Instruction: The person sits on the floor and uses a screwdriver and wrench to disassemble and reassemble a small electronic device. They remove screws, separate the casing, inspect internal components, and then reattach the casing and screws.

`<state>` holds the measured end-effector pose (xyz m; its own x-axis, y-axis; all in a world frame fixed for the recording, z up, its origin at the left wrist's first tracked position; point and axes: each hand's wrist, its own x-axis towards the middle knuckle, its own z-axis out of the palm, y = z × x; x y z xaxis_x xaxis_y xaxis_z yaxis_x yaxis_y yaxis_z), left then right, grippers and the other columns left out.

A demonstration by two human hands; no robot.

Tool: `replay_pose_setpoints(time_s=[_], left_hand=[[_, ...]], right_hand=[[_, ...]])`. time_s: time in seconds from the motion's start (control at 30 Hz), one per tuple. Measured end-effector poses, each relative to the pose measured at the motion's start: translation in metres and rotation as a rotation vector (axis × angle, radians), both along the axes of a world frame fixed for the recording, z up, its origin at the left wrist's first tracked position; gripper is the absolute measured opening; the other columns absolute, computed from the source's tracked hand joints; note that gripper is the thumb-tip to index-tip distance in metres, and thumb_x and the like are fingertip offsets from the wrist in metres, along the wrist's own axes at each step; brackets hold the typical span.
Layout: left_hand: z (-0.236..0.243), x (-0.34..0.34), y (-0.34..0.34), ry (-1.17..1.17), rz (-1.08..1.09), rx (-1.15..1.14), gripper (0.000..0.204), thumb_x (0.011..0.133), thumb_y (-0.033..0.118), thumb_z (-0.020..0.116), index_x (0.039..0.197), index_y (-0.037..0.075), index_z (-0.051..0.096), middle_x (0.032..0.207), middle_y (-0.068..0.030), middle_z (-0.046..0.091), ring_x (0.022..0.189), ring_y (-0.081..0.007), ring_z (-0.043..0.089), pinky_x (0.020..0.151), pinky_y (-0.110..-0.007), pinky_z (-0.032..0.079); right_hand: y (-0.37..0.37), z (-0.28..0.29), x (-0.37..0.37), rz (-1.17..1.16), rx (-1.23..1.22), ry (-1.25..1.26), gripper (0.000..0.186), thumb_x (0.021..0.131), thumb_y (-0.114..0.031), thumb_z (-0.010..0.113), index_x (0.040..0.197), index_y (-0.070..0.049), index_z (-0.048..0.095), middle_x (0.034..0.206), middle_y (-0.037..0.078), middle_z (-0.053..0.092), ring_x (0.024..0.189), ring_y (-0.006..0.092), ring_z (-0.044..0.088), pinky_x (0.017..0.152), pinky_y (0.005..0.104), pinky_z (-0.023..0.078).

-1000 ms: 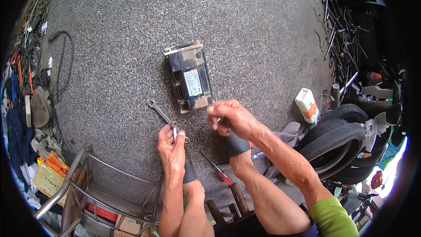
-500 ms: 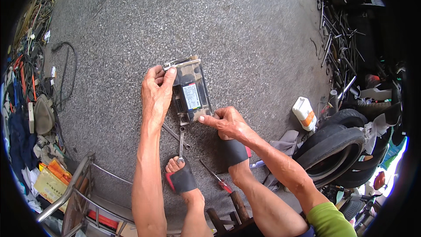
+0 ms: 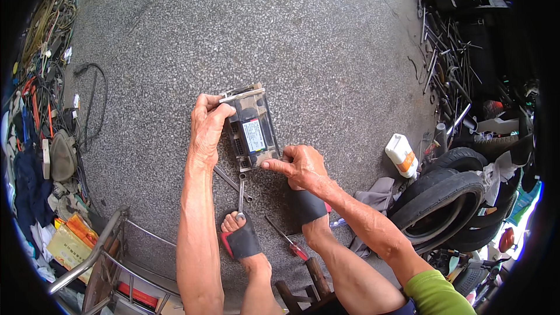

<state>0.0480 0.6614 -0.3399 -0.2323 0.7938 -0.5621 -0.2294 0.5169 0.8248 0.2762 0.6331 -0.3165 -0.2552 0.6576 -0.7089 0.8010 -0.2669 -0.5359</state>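
Note:
A dusty black controller box (image 3: 268, 129) with pale end plates and a white label sits in front of me. My left hand (image 3: 207, 125) grips its upper left corner, fingers curled round the edge. My right hand (image 3: 300, 164) holds the lower right end, thumb across the corner. Two combination wrenches, one upright (image 3: 242, 192) and one slanted (image 3: 227, 179), lie just below the box, by my sandalled left foot. A red-handled screwdriver (image 3: 297, 247) lies between my feet, beside a wooden handle (image 3: 316, 274).
Tyres (image 3: 434, 216) are piled at the right beside a white jug (image 3: 401, 155), below a heap of metal tools (image 3: 434, 64). Cables and clutter (image 3: 41, 99) line the left side. A bent metal tube frame (image 3: 96, 248) stands at the lower left.
My left hand has let go of the wrenches, which now lie on the floor, and both hands have taken the box. The box has shifted down toward me.

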Motion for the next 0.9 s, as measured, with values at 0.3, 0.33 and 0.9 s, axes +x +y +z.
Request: replay_pose_setpoints(time_s=[0.3,0.33,0.9], left_hand=[[0.006,-0.004,-0.001,-0.138,0.035,0.061,0.025,0.073,0.008,0.066,0.095,0.003,0.054,0.093,-0.0052,0.057,0.091,-0.0146,0.052,0.084,-0.032,0.041],[0.012,-0.005,-0.002,-0.102,0.029,0.070,0.028,0.073,0.007,0.065,0.098,0.002,0.054,0.095,-0.0055,0.057,0.093,-0.0153,0.052,0.085,-0.033,0.042],[0.074,0.039,-0.079,0.318,-0.193,0.289,0.122,0.062,0.016,0.094,0.157,0.010,0.018,0.133,-0.0132,0.039,0.124,-0.0273,0.049,0.107,-0.042,0.045]], right_hand=[[-0.017,-0.004,0.002,0.042,0.259,0.009,0.069,0.079,-0.068,0.072,0.064,-0.002,0.059,0.051,0.014,0.054,0.049,0.0313,0.058,0.051,0.0443,0.044],[-0.020,-0.005,0.002,0.037,0.285,0.018,0.069,0.078,-0.068,0.073,0.064,-0.002,0.058,0.050,0.013,0.053,0.047,0.0285,0.056,0.049,0.0428,0.043],[-0.045,0.006,0.018,0.266,0.377,0.080,0.049,0.089,-0.049,0.070,0.069,-0.005,0.058,0.064,0.015,0.062,0.064,0.0370,0.065,0.055,0.0471,0.049]])
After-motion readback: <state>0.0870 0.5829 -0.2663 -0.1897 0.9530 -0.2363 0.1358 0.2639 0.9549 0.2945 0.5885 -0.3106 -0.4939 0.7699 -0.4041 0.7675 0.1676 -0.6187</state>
